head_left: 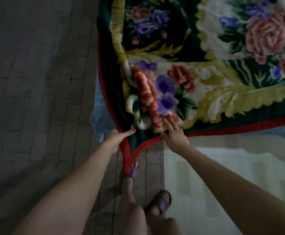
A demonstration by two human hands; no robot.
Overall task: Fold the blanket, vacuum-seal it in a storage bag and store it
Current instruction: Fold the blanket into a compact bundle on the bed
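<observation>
Well, blanket (197, 68): a thick floral one with a red binding, spread over the bed with one layer already turned back on itself, and its near corner hanging off the edge toward the floor.
Hanging corner (130, 156): the red-edged tip droops down to the person's forward foot, right at the purple slipper (133, 173).
Left hand (117, 138): curled round the red binding at the corner, thumb on top, gripping it.
Right hand (174, 136): spread, fingers straight, pressing on the plush just above the binding.
Bed (98, 116): a pale blue sheet shows beneath the blanket's left edge.
Floor (36, 99): grey brick-patterned tile, with a lighter patch to the right.
Stage, I'd say: early, folding only; no storage bag is visible.
Risk: the dangling corner could get stepped on or drag on the floor, since the foot is right beside it.
Risk: a heavy pile held at one corner may slide off the bed and undo the fold.
</observation>
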